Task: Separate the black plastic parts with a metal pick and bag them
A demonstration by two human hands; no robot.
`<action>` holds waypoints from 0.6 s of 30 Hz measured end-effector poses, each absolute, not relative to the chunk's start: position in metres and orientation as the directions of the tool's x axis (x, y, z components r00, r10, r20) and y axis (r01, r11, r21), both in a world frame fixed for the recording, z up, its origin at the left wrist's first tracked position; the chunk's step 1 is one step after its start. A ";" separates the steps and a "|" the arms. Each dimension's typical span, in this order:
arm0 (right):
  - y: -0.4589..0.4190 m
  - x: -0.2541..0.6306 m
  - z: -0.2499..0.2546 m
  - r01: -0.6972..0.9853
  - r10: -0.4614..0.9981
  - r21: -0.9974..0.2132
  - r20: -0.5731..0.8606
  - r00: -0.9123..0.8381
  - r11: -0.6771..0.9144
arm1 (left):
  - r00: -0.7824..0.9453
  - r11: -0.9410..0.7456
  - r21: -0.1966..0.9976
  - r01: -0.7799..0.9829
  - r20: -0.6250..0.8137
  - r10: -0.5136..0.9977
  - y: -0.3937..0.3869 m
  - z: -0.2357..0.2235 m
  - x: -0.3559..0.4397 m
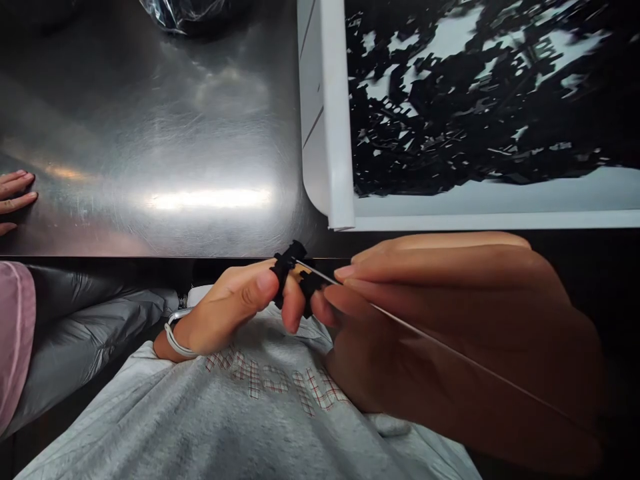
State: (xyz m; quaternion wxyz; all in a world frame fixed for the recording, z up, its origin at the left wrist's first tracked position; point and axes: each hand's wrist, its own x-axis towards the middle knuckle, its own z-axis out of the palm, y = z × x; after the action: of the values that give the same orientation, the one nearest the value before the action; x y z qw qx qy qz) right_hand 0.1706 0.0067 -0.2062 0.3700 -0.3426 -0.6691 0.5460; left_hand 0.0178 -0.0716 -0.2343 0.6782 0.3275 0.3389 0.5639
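My left hand (225, 310) is in front of my chest, its fingers closed around a small black plastic part (286, 265) with a second black piece (311, 287) beside it. My right hand (450, 340), large and close to the camera, pinches a thin straight wire (425, 335). The wire's tip reaches the black part. My fingers hide much of that part, so its exact shape cannot be made out.
A white tray (330, 113) heaped with small black pieces (475, 100) sits on a steel table (150, 133). Another person's hand (15, 200) rests at the table's left. A pink sleeve (15, 340) and a plastic bag (195, 13) are nearby.
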 end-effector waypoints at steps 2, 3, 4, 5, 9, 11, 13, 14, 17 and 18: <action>0.001 0.164 -0.207 0.049 0.867 -0.978 0.158 -0.473 0.205 | 0.140 0.159 0.827 -0.540 -0.098 0.985 -0.071 -0.234 0.017; -0.003 0.161 -0.207 0.043 0.870 -0.971 0.191 -0.454 0.236 | 0.146 0.169 0.828 -0.534 -0.106 0.984 -0.071 -0.234 0.017; -0.006 0.158 -0.207 0.037 0.877 -0.961 0.233 -0.421 0.273 | 0.150 0.179 0.832 -0.525 -0.117 0.982 -0.071 -0.234 0.016; -0.009 0.156 -0.208 0.036 0.887 -0.951 0.273 -0.373 0.307 | 0.150 0.190 0.838 -0.511 -0.130 0.980 -0.071 -0.233 0.014; -0.016 0.152 -0.212 0.077 0.902 -0.926 0.339 -0.268 0.371 | 0.126 0.185 0.871 -0.455 -0.143 0.982 -0.070 -0.231 0.011; -0.016 0.150 -0.212 0.127 0.899 -0.915 0.338 -0.277 0.383 | 0.112 0.168 0.885 -0.433 -0.132 0.985 -0.070 -0.231 0.011; -0.015 0.148 -0.212 0.162 0.895 -0.897 0.365 -0.256 0.412 | 0.096 0.150 0.892 -0.427 -0.120 0.988 -0.070 -0.232 0.011; -0.014 0.147 -0.211 0.170 0.894 -0.890 0.380 -0.236 0.423 | 0.088 0.137 0.890 -0.435 -0.110 0.990 -0.070 -0.232 0.012; -0.011 0.143 -0.211 0.155 0.879 -0.879 0.407 -0.249 0.451 | 0.067 0.117 0.885 -0.450 -0.097 0.993 -0.071 -0.232 0.012; -0.010 0.142 -0.212 0.154 0.878 -0.880 0.404 -0.255 0.450 | 0.062 0.125 0.889 -0.442 -0.108 0.992 -0.071 -0.231 0.012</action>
State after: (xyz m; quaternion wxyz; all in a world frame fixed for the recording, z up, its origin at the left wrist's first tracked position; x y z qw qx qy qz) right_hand 0.1419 -0.0100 -0.2122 0.4860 -0.3691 -0.6991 0.3727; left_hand 0.0116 -0.0707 -0.2312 0.6389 0.3507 0.3926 0.5610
